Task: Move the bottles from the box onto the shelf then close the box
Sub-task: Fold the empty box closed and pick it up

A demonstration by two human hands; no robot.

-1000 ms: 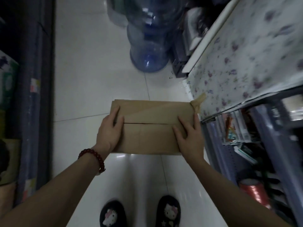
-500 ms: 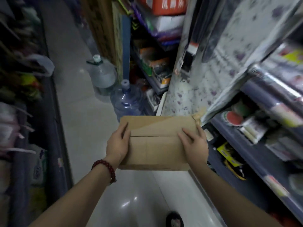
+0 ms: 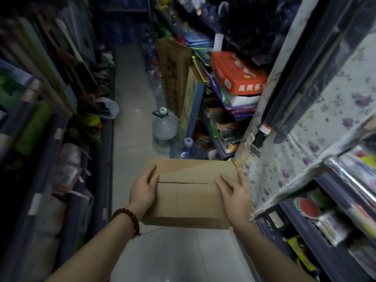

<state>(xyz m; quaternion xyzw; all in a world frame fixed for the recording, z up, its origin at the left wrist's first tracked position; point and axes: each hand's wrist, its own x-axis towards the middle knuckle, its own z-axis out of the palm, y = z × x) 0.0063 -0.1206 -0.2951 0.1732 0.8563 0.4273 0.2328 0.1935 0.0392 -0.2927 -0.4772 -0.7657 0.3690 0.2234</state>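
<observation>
Box held straight ahead, between both hands, long axis running left to right across the aisle. Left hand flat against the left end, right hand spread over the right end; both open-palmed, pressing rather than curled, equally near. Flaps down, meeting at a seam along the middle; contents hidden, no task bottles visible. Shelf just beside the right end. Closing looks essentially done.

Floor: pale glossy tiles, narrow aisle.
Left racks: dark, crammed with bundles.
Right shelving: floral sheet draped over it.
Water jugs: standing on floor.
Light: dim.
</observation>
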